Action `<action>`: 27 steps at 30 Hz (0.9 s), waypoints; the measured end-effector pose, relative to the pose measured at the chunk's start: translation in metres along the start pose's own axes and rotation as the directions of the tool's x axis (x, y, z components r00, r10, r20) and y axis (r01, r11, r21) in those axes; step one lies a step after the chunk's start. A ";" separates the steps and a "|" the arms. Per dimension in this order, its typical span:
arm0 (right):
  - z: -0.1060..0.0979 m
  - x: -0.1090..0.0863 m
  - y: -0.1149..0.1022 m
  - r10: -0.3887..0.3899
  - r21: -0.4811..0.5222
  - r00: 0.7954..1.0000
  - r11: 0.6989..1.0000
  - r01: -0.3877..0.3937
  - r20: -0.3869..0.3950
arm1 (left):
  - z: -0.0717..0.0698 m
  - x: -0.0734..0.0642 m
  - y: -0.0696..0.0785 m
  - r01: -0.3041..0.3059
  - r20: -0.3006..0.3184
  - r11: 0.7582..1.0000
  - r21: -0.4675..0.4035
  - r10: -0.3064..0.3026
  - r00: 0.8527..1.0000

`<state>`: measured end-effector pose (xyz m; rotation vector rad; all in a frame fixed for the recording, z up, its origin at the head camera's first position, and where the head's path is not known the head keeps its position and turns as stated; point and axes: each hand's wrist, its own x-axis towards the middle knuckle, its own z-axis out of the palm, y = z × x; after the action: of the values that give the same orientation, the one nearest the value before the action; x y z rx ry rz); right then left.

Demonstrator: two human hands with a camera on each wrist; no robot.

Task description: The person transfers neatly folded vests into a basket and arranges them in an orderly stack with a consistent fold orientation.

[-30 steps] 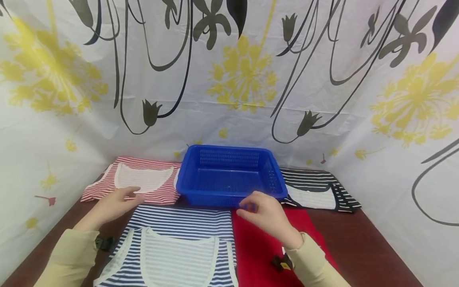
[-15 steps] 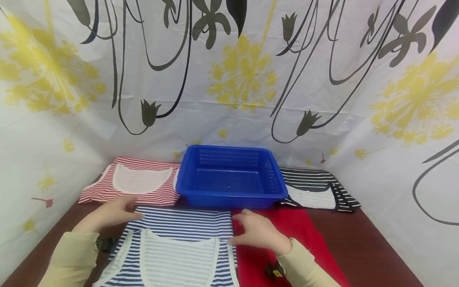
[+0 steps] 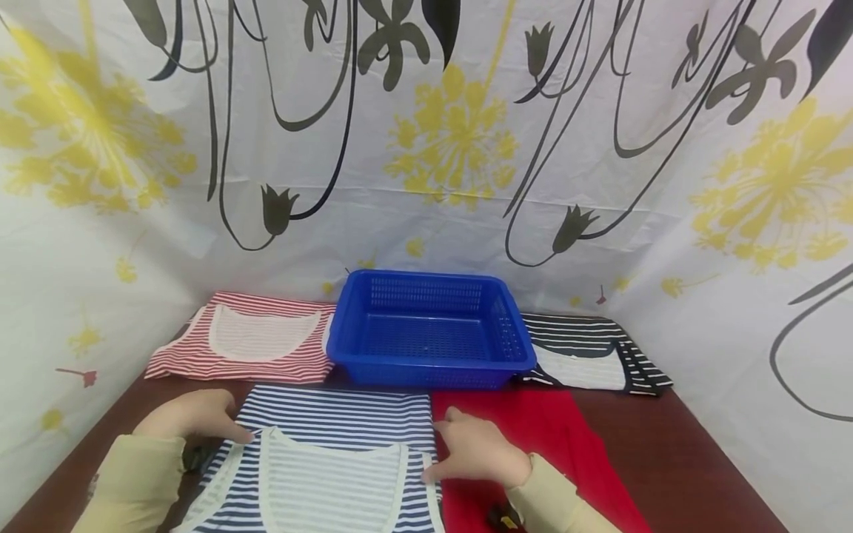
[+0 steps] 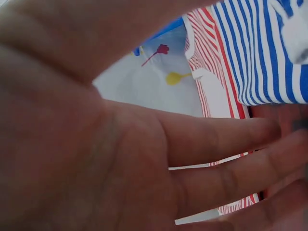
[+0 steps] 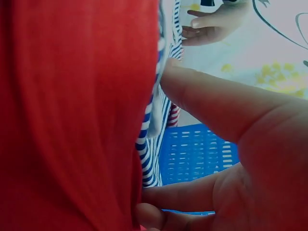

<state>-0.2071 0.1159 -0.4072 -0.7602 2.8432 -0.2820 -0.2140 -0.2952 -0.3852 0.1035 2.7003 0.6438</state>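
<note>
A navy-and-white striped tank top (image 3: 333,407) with white-trimmed neckline and armholes lies flat at the front, its lower part cut off by the frame. At its left edge is my left hand (image 3: 189,416), thumb reaching over the striped cloth; the left wrist view shows its fingers (image 4: 221,139) extended and apart. My right hand (image 3: 476,450) is at the top's right edge, above a red garment (image 3: 546,429). Its thumb tip meets or hovers over the white trim; contact cannot be told. Neither hand visibly grips cloth.
A blue plastic basket (image 3: 426,374) stands at the back centre. Left of it lies a red-and-white striped top (image 3: 266,333), right of it a black-and-white striped one (image 3: 580,363). Brown table (image 3: 640,459) shows at the sides; a patterned white curtain (image 3: 320,259) encloses the back.
Both hands have moved down toward me. The right hand has left the basket's front edge and shifted to the striped top's right edge; the left has come down to its left edge.
</note>
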 end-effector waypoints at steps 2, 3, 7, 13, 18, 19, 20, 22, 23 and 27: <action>0.001 0.000 -0.002 -0.006 -0.002 1.000 1.000 0.006 0.018 | 0.002 -0.001 0.001 0.005 -0.006 1.000 0.005 -0.005 1.000; 0.002 0.000 -0.002 -0.011 -0.002 1.000 1.000 0.011 0.027 | 0.002 -0.002 0.001 0.011 -0.007 1.000 0.013 -0.011 1.000; 0.005 0.000 -0.005 -0.025 -0.013 0.999 1.000 0.025 0.026 | 0.005 -0.002 0.004 0.024 -0.014 0.998 0.051 -0.023 1.000; 0.008 -0.001 -0.006 0.019 -0.029 1.000 0.999 -0.019 0.008 | 0.011 0.001 0.011 0.021 -0.028 0.994 0.107 -0.018 0.999; 0.011 -0.002 -0.007 0.010 -0.023 1.000 1.000 -0.010 0.000 | 0.013 0.002 0.013 0.065 -0.026 0.987 0.147 -0.061 0.998; 0.011 -0.002 -0.008 0.010 -0.020 1.000 1.000 -0.010 -0.001 | 0.014 0.003 0.013 0.072 -0.023 0.986 0.149 -0.069 0.997; 0.011 -0.003 -0.008 0.009 -0.018 1.000 1.000 -0.009 -0.001 | 0.014 0.003 0.013 0.073 -0.022 0.986 0.151 -0.071 0.997; 0.012 -0.003 -0.008 0.006 -0.013 1.000 1.000 -0.006 0.001 | 0.015 0.003 0.013 0.079 -0.022 0.986 0.145 -0.077 0.997; 0.012 -0.003 -0.008 0.006 -0.010 1.000 1.000 -0.006 0.002 | 0.016 0.003 0.012 0.080 -0.020 0.987 0.143 -0.078 0.997; 0.013 -0.002 -0.009 -0.004 0.003 1.000 1.000 0.004 -0.007 | 0.018 0.004 0.010 0.080 -0.010 0.989 0.124 -0.080 0.997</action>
<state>-0.1982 0.1077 -0.4170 -0.7659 2.8470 -0.2905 -0.2115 -0.2783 -0.3969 0.0252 2.7329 0.4522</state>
